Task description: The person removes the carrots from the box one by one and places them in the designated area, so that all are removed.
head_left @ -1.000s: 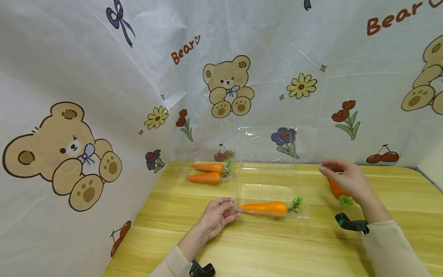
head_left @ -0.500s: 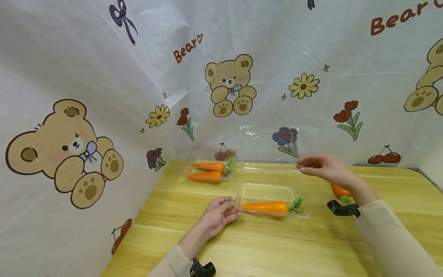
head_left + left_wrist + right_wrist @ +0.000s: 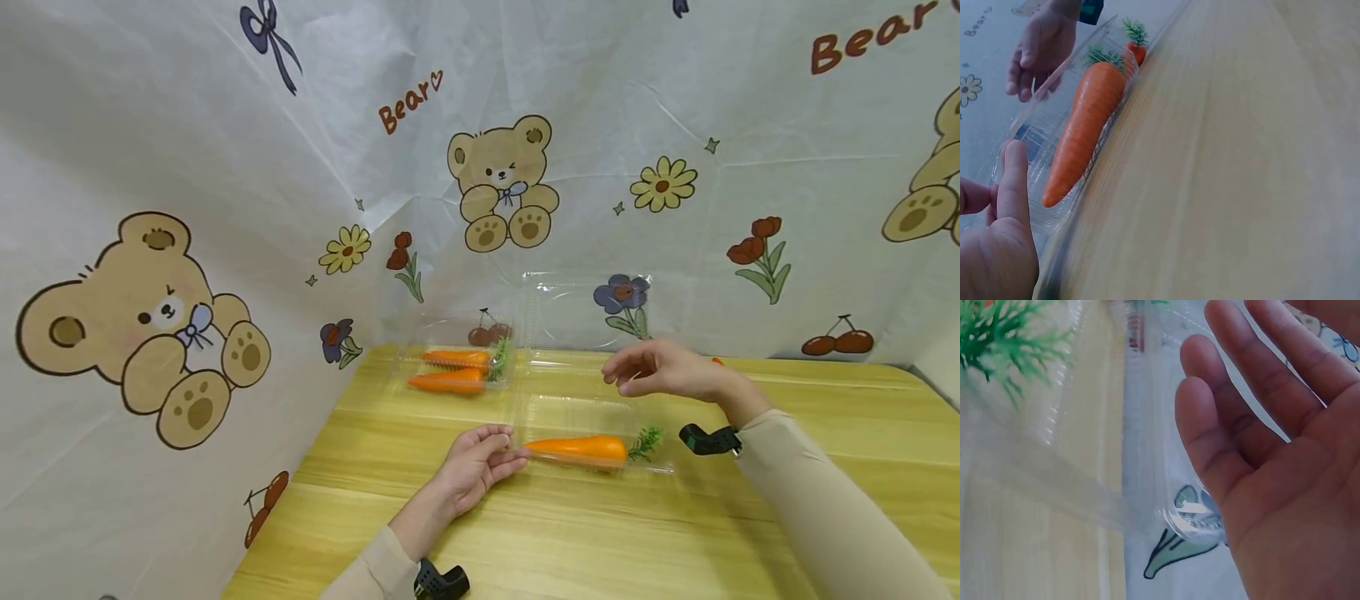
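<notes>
A clear plastic clamshell box (image 3: 577, 410) lies on the table with its lid (image 3: 562, 321) raised at the back. One orange carrot (image 3: 577, 449) with a green top (image 3: 645, 443) lies along the box's front side, tip to the left. My left hand (image 3: 476, 471) pinches the box's front left corner, and in the left wrist view its fingers (image 3: 1013, 181) are at the rim. Above the box's right side hovers my right hand (image 3: 667, 371), fingers loosely bent and holding nothing. In the right wrist view its palm (image 3: 1297, 487) faces the box.
To the left stands another clear box (image 3: 401, 367) with two carrots (image 3: 450, 382) in it. One more carrot (image 3: 717, 361) lies behind my right wrist, mostly hidden. A white cloth (image 3: 585, 92) printed with bears hangs behind the wooden table (image 3: 570, 533).
My right hand has moved left from beside the loose carrot to over the open box. My left hand keeps its hold on the box's corner, and the box stays put.
</notes>
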A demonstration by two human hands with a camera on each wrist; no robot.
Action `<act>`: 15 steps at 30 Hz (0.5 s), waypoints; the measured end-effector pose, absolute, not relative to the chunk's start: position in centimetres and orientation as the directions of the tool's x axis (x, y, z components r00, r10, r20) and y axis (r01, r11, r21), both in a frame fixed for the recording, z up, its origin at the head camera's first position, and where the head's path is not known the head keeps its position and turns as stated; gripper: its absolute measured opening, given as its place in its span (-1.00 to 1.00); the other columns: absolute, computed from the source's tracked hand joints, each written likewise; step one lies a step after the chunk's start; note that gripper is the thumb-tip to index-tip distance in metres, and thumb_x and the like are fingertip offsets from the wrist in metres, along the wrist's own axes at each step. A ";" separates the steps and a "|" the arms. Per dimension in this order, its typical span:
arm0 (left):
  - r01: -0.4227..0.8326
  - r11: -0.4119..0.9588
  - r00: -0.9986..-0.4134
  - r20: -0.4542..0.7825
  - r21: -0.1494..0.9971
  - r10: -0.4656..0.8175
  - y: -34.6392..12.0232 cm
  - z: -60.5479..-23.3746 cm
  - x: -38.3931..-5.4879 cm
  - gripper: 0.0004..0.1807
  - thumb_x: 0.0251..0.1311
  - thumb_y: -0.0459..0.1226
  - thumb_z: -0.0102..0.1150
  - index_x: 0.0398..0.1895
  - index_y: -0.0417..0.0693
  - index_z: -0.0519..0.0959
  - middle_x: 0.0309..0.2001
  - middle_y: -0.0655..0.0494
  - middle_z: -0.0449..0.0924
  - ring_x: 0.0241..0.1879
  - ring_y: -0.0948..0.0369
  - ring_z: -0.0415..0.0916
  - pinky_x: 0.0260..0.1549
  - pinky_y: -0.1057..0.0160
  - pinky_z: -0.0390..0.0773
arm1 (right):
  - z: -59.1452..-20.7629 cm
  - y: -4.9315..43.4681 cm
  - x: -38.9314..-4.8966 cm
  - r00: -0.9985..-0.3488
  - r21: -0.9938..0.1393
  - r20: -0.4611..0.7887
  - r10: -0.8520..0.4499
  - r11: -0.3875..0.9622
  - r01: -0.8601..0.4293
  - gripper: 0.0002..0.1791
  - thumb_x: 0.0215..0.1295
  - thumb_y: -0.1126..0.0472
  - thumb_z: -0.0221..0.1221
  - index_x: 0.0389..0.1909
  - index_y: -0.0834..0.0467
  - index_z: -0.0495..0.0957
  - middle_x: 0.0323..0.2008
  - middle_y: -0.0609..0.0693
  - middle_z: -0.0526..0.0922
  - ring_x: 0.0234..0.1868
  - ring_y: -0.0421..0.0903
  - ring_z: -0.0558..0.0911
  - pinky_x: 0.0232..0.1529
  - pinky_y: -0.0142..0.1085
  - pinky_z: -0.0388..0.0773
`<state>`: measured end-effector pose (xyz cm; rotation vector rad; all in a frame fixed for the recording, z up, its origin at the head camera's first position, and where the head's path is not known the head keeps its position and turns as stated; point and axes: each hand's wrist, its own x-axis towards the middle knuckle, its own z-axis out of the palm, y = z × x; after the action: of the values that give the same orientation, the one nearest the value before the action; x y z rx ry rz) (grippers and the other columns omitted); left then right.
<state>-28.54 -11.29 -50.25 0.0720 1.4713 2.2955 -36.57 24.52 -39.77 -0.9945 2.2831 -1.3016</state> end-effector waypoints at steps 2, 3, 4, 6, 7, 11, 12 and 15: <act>-0.311 -0.356 -0.915 -0.176 0.881 0.363 -11.3 -50.3 -28.6 -0.67 0.49 -0.40 0.04 0.20 -0.43 0.39 -0.22 -0.03 0.66 -0.16 0.14 0.76 0.07 0.15 0.72 | -40.1 24.1 -36.8 -0.680 -0.856 0.033 -0.732 0.331 -0.398 -0.65 0.40 0.26 0.29 0.16 0.25 0.60 0.05 0.17 0.69 0.02 0.10 0.67 0.02 -0.30 0.71; -0.312 -0.356 -0.915 -0.177 0.881 0.363 -11.3 -50.3 -28.6 -0.67 0.49 -0.40 0.04 0.20 -0.43 0.39 -0.22 -0.02 0.66 -0.16 0.14 0.76 0.07 0.15 0.72 | -40.2 23.9 -37.0 -0.669 -0.861 0.021 -0.743 0.327 -0.390 -0.65 0.40 0.26 0.30 0.15 0.25 0.59 0.06 0.22 0.68 0.04 0.14 0.66 0.03 -0.30 0.71; -0.312 -0.356 -0.915 -0.177 0.881 0.363 -11.3 -50.3 -28.6 -0.67 0.49 -0.40 0.04 0.20 -0.43 0.39 -0.23 -0.02 0.66 -0.16 0.14 0.76 0.07 0.15 0.72 | -40.4 23.6 -37.1 -0.660 -0.861 0.012 -0.751 0.328 -0.390 -0.64 0.39 0.26 0.30 0.15 0.26 0.59 0.06 0.27 0.66 0.04 0.15 0.65 0.04 -0.30 0.70; -0.313 -0.357 -0.914 -0.177 0.880 0.365 -11.3 -50.2 -28.6 -0.68 0.49 -0.40 0.04 0.20 -0.43 0.39 -0.23 -0.02 0.67 -0.16 0.14 0.76 0.06 0.15 0.72 | -40.6 23.3 -37.3 -0.641 -0.859 -0.004 -0.767 0.331 -0.391 -0.63 0.38 0.26 0.31 0.15 0.29 0.59 0.07 0.36 0.63 0.04 0.15 0.65 0.04 -0.31 0.70; -0.313 -0.358 -0.914 -0.176 0.880 0.365 -11.3 -50.2 -28.6 -0.68 0.49 -0.40 0.05 0.20 -0.42 0.39 -0.23 -0.02 0.67 -0.16 0.14 0.76 0.06 0.15 0.72 | -40.8 23.1 -37.4 -0.635 -0.860 -0.015 -0.772 0.334 -0.386 -0.62 0.38 0.27 0.31 0.15 0.31 0.58 0.08 0.39 0.62 0.04 0.13 0.65 0.04 -0.31 0.70; -0.312 -0.360 -0.914 -0.174 0.879 0.367 -11.3 -50.2 -28.6 -0.69 0.49 -0.40 0.04 0.19 -0.42 0.39 -0.23 -0.02 0.67 -0.17 0.14 0.76 0.06 0.15 0.72 | -41.1 22.4 -37.5 -0.618 -0.866 -0.046 -0.785 0.339 -0.367 -0.58 0.38 0.27 0.32 0.17 0.38 0.55 0.10 0.42 0.59 0.05 0.12 0.65 0.05 -0.29 0.69; -0.312 -0.362 -0.914 -0.173 0.879 0.367 -11.3 -50.2 -28.6 -0.69 0.49 -0.41 0.04 0.19 -0.42 0.39 -0.23 -0.02 0.67 -0.17 0.14 0.76 0.06 0.15 0.72 | -41.1 22.2 -37.5 -0.617 -0.869 -0.054 -0.785 0.341 -0.358 -0.57 0.38 0.27 0.32 0.18 0.39 0.55 0.11 0.41 0.59 0.06 0.14 0.64 0.05 -0.30 0.69; -0.312 -0.364 -0.914 -0.173 0.878 0.368 -11.3 -50.2 -28.6 -0.69 0.49 -0.41 0.04 0.19 -0.42 0.39 -0.24 -0.02 0.67 -0.17 0.15 0.76 0.06 0.15 0.72 | -41.2 21.8 -37.4 -0.615 -0.875 -0.072 -0.785 0.346 -0.339 -0.56 0.38 0.27 0.31 0.19 0.40 0.54 0.11 0.32 0.61 0.08 0.21 0.62 0.06 -0.29 0.69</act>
<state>-28.56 -11.27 -50.20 0.0734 1.4630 2.2995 -37.43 21.76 -41.16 -0.9796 2.1257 -1.2087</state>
